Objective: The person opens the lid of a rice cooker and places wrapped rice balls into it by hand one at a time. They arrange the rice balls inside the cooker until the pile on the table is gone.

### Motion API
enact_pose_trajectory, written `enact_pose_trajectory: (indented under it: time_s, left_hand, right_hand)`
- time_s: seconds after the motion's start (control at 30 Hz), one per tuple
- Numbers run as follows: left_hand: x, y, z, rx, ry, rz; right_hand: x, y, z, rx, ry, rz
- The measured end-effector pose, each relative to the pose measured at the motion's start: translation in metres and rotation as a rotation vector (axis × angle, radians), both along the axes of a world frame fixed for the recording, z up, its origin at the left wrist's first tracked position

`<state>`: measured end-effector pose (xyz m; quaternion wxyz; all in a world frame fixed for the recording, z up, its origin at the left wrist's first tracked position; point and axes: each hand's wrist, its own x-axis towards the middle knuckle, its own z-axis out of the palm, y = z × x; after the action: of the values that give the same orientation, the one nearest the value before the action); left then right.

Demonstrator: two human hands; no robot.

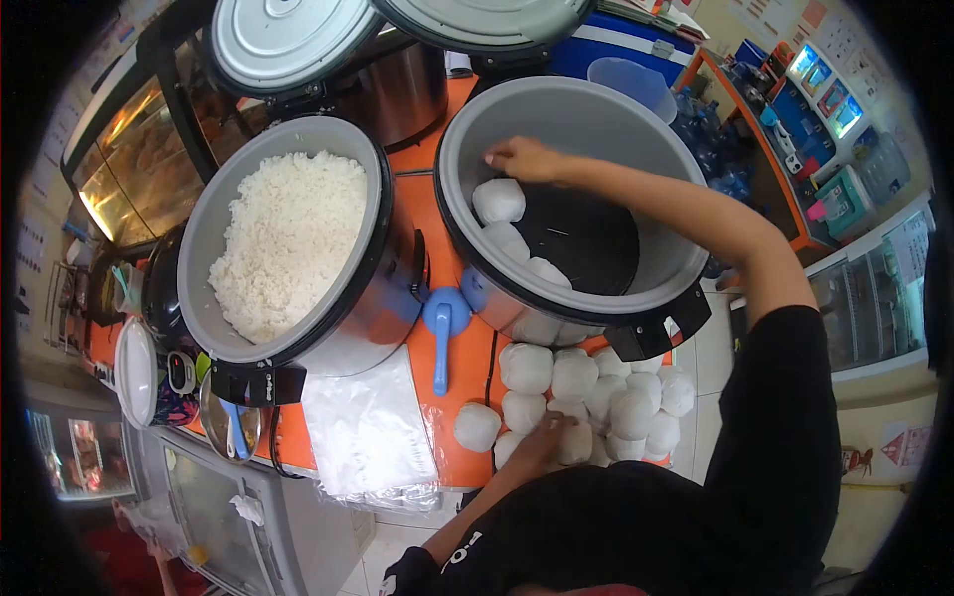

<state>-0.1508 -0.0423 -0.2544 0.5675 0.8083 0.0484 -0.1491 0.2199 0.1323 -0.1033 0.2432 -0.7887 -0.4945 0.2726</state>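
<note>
My right hand (527, 159) is inside the open, grey-lined cooker (576, 94), its fingers slightly spread and empty. Just below those fingers, a white wrapped ball (499, 201) rests against the inner wall, with two more balls (507, 240) beside it on the dark bottom. My left hand (542, 444) is low in the view, fingers curled against a white wrapped ball (574, 443) at the near edge of a pile of several such balls (527, 369). Part of the left hand's grip is hidden by the hand itself.
A second cooker (194, 288) holds white rice (288, 243). Between the cookers lies a blue scoop (442, 338). Clear plastic bags (368, 427) lie on the orange table (452, 422). Round metal lids (288, 40) stand behind, and a black handle (661, 328) juts out near the pile.
</note>
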Motion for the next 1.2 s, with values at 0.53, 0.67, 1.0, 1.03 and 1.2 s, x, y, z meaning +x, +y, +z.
enact_pose_trajectory:
  time_s: [0.53,0.67,1.0,1.03,1.2]
  left_hand:
    - [0.076,0.103,0.223,0.159,-0.902,0.687]
    - [0.08,0.106,0.242,0.338,-1.025,0.786]
    - [-0.022,0.113,0.118,-0.41,-0.363,0.575]
    - [-0.033,0.116,0.108,-0.327,-0.318,0.645]
    - [-0.073,0.116,0.062,-0.416,-0.117,0.97]
  right_hand:
    - [-0.136,-0.184,0.146,0.231,0.699,0.097]
    - [-0.075,-0.152,0.135,0.274,0.854,-0.239]
    - [0.065,-0.066,-0.051,-0.183,0.475,-0.479]
    - [0.062,-0.06,-0.056,-0.174,0.343,-0.565]
    - [0.044,-0.072,-0.071,-0.161,0.063,-0.839]
